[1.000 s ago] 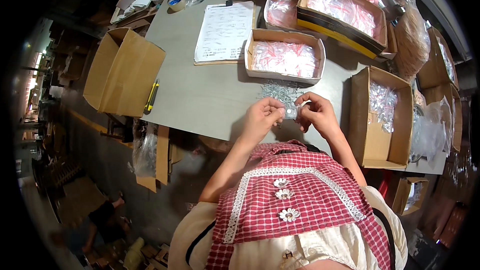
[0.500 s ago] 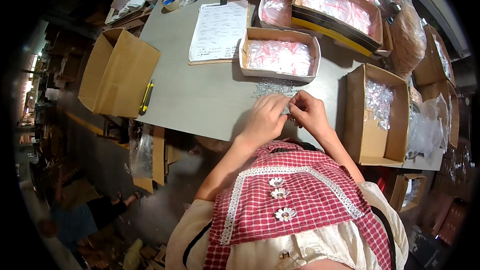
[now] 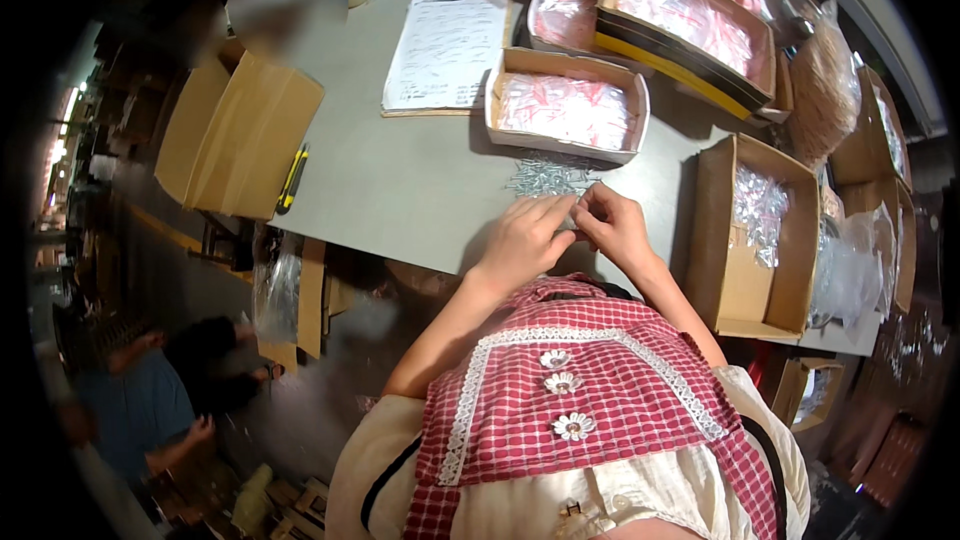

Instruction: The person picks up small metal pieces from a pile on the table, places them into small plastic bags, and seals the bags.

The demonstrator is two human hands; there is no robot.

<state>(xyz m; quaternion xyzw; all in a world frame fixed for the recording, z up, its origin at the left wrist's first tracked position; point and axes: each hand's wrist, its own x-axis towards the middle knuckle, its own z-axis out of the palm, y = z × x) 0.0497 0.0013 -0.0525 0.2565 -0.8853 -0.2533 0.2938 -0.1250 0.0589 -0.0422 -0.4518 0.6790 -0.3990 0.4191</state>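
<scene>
My left hand [image 3: 525,242] and my right hand [image 3: 612,224] meet at the table's near edge, in front of a loose pile of small silver screws [image 3: 545,178]. The right thumb and fingers are pinched together against the left fingertips. Whatever lies between them is small and mostly hidden; I cannot make it out. The left fingers are bent and closed toward the right hand. Just beyond the screws stands a low white carton [image 3: 560,145], filled with small clear plastic bags [image 3: 568,105] with red markings.
At right stands an open cardboard box [image 3: 752,325] holding filled bags [image 3: 760,205]. Behind are a larger carton [image 3: 690,70] of bags and a clipboard with paper [image 3: 445,55]. A yellow-black utility knife [image 3: 292,178] lies beside the left cardboard box [image 3: 255,135]. A person [image 3: 140,400] is at lower left.
My hands stay together with only slight finger movement. The view has shifted a little. A blurred round patch now covers the far left table corner, and the person at lower left has moved.
</scene>
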